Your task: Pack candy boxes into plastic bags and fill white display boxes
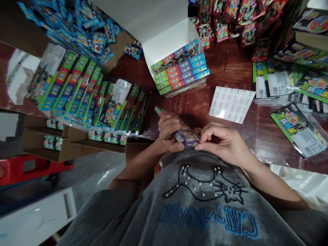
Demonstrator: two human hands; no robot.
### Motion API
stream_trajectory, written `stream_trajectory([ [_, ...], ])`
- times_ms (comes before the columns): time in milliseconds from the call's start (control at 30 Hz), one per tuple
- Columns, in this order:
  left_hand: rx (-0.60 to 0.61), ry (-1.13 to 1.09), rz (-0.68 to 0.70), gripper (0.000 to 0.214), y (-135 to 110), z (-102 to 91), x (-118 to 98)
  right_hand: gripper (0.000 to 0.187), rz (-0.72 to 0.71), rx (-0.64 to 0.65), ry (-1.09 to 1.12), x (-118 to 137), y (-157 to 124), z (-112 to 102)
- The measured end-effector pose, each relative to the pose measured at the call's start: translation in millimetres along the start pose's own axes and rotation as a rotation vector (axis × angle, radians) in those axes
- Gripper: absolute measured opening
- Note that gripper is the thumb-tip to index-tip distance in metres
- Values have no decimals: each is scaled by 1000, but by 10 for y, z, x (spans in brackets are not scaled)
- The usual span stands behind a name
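A narrow, colourful printed box, green at its far end and purple at its near end, is tilted in front of the grey shirt. My left hand wraps round its left side, with the thumb underneath near the purple end. At that end's right corner my right hand pinches, thumb and index finger close together. Whether a flap or plastic film lies between those fingertips is too small to tell. Just right of the hands lies a white sheet of round stickers.
An open white carton holding stacked boxes stands ahead. Rows of wrapped boxes fill the left. Blue packets and red packets are heaped at the back. Printed clear bags lie right. A red stool stands lower left.
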State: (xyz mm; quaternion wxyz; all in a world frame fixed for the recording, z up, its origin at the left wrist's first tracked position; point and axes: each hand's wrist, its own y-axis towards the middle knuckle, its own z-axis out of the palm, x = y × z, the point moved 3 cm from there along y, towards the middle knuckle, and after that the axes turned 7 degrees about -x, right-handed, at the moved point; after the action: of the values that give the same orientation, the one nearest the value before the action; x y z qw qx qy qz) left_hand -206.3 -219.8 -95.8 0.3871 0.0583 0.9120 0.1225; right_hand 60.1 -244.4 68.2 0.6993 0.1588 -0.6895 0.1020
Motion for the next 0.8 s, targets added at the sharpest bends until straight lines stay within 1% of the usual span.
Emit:
stream_trajectory([
  [67, -27, 75, 4, 57, 32, -9, 29, 19, -33, 16, -15, 13, -9, 7],
  [167, -50, 94, 24, 49, 77, -9, 6, 13, -87, 0, -60, 8, -14, 1],
  [267, -69, 71, 72, 44, 115, 4, -53, 23, -101, 13, -84, -5, -11, 4],
  [300, -60, 69, 83, 43, 125, 16, -70, 22, -100, 15, -81, -6, -10, 6],
  [367, -19, 70, 87, 40, 135, 51, -86, 10, -101, 11, -69, 0, -13, 9],
  [433, 14, 69, 77, 39, 132, 78, -81, 6, -106, -1, -69, 10, -18, 12],
  [567, 16, 47, 75, 42, 133, 80, -37, 7, -125, -16, -87, 19, -25, 20],
  [667, 41, 52, 3, 46, 199, 86, -14, 11, -137, -54, -90, 20, -23, 18],
  [733, 49, 63, -53, 48, 260, 107, -35, 14, -133, -63, -88, 18, -24, 15],
  [800, 82, 28, -23, 47, 299, 152, -103, 11, -126, -65, -80, 19, -28, 8],
])
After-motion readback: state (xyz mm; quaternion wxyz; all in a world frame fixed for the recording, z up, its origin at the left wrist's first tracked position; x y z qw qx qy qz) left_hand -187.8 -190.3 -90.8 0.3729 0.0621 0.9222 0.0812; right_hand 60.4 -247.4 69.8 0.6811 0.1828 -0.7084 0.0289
